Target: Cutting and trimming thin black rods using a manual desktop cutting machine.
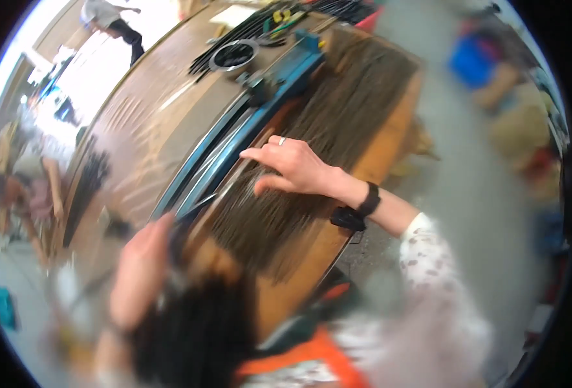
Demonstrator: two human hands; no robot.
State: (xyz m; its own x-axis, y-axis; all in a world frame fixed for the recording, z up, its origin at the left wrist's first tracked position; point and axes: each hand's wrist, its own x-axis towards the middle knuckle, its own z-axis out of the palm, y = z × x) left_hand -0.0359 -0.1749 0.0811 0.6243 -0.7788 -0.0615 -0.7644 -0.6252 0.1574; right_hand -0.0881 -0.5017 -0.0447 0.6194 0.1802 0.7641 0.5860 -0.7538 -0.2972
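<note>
My right hand [292, 168], with a ring and a black wristband [370, 199], is over a wide layer of thin dark brown strips [344, 110]. Its forefinger reaches toward a long blue metal rail [234, 139]; the thumb stands apart, and nothing shows between them. A grey metal block [258, 89] sits on the rail's far part. My left hand [142, 265] is smeared by motion near the rail's near end. Next to it is a dark, pointed piece [196, 208]; whether the hand holds it I cannot tell.
A metal bowl [234, 57] with dark contents stands beyond the rail, near a bundle of black rods [260, 26]. The table's wooden edge [389, 152] runs along the right. Two people are at the left: one bending [37, 187], one farther off [114, 22].
</note>
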